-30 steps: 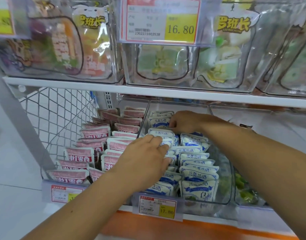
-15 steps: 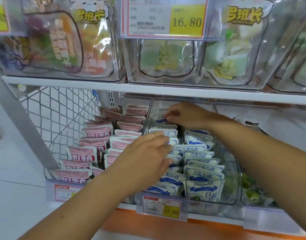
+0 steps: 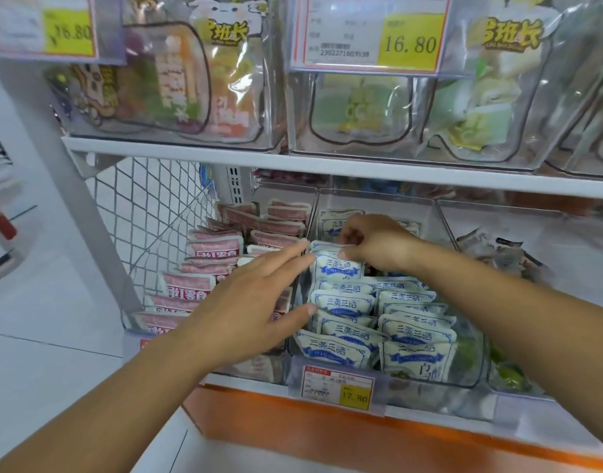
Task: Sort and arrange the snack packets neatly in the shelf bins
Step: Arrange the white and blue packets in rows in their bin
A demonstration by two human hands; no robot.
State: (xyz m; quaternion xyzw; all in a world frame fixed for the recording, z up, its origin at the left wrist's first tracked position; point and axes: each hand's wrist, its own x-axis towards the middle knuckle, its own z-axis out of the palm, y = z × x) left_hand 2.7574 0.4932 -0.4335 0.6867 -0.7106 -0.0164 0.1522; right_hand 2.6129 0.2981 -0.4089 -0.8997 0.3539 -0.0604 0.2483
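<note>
Nearest the camera, the orange shelf edge [image 3: 327, 435] runs along the front, with a price label [image 3: 339, 387] reading 17.80 clipped to it. Right behind sits the clear middle bin [image 3: 470, 370], packed with blue-and-white packets [image 3: 416, 332] in two leaning rows, front to back.

In comes the left hand [image 3: 255, 302], fingers straight and spread, gripping nothing. Its thumb tip touches a packet in the left row. Its index finger reaches across the bin's left wall to the top corner of the upright packet [image 3: 337, 268], which lies at the hand's 2 o'clock. At its 9 o'clock, pink packets [image 3: 187, 285] stand stacked in the neighbouring bin, with wire mesh [image 3: 146, 213] closing that end of the shelf.

Further back, the right hand [image 3: 375, 247] is curled, thumb and fingertips pinching the upright packet by its top edge. The packet hangs at that hand's 8 o'clock, toward the back of the left row, with another blue-and-white packet behind it.

Up at 12 o'clock, the white upper shelf [image 3: 327, 165] carries clear tubs [image 3: 361, 114] of larger snack bags, tagged 16.80.
</note>
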